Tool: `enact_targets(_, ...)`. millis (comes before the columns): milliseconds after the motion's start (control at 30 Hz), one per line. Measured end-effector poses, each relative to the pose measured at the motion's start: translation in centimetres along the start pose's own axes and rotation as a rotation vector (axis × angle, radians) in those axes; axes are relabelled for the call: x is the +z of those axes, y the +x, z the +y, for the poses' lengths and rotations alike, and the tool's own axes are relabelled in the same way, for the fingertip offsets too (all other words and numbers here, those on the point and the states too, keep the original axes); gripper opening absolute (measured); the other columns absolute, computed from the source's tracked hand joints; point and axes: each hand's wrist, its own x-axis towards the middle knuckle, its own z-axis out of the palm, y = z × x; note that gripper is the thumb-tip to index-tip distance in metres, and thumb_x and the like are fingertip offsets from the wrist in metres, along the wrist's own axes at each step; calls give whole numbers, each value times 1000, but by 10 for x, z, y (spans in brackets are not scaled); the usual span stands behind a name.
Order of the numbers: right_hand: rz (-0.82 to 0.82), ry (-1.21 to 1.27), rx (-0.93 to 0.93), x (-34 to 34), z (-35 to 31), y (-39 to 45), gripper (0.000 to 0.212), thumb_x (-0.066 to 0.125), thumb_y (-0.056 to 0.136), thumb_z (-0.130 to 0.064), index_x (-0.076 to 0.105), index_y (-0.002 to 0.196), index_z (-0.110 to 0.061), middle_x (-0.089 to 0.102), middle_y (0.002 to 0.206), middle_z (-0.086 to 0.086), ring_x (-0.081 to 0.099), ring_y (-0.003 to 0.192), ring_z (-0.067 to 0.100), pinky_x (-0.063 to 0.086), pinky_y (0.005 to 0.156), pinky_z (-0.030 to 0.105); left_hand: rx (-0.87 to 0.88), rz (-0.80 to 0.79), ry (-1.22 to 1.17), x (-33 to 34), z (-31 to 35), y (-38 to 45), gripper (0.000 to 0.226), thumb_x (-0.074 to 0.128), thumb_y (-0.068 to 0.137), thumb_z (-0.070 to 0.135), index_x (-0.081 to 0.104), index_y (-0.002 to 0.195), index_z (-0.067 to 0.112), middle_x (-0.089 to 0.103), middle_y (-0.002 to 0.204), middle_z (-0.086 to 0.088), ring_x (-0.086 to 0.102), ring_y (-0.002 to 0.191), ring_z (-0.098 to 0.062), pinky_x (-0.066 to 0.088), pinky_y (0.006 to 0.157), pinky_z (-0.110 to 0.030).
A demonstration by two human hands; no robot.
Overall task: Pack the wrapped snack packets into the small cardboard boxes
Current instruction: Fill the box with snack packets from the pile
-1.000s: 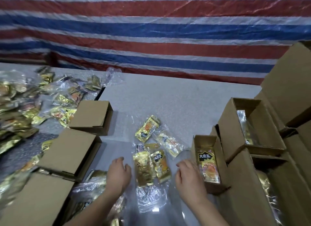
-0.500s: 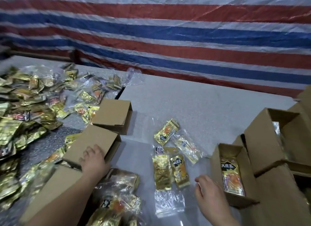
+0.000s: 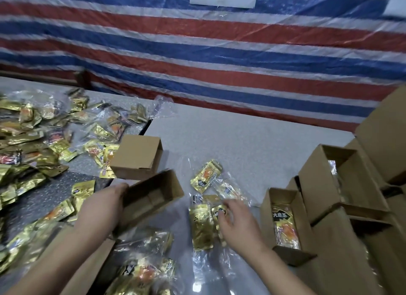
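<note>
- Packets [image 3: 203, 218] lie in clear wrap on the table [image 3: 252, 141], between the hands.
- Right hand [image 3: 238, 223] rests on them, fingers spread and bent; grip unclear.
- Left hand [image 3: 105, 203] grips an open box [image 3: 151, 196], tilted.
- Filled box [image 3: 285, 224] stands just right; loose packet heap [image 3: 33, 141] far left.

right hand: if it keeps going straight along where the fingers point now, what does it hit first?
The right hand points up and left across the table. Its fingers are already over the small gold packet; touch can't be confirmed. Beyond lies the clear-wrapped packet, then the tilted gold packet. Depth is uncertain.
</note>
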Motion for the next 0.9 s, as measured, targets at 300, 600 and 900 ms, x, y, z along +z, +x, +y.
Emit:
enact_targets(300, -350, -477, -177, -63, -40, -8, 32, 52, 81, -24, 62, 112, -24, 65, 118, 2, 58, 113, 25, 45, 93, 32, 491, -173, -418, -6, 118, -65, 21, 51, 99, 28, 68, 113, 28, 71, 111, 2, 62, 104, -21, 47, 88, -33)
enact_targets(600, -511, -544, 179, -28, 69, -149, 26, 45, 83, -32, 58, 104, -22, 63, 112, -1, 58, 109, 23, 45, 87, 30, 638, -507, -392, 108, 161, -148, 23, 48, 99, 34, 65, 112, 24, 68, 115, 0, 58, 109, -19, 41, 86, -24)
enact_targets(900, -432, -549, 174, -25, 81, -183, 28, 43, 86, -36, 58, 104, -22, 62, 112, -2, 56, 109, 21, 42, 89, 31, 504, -518, -507, 130, 170, -159, 38, 42, 96, 56, 64, 104, 25, 68, 102, 6, 61, 95, -13, 49, 86, -31)
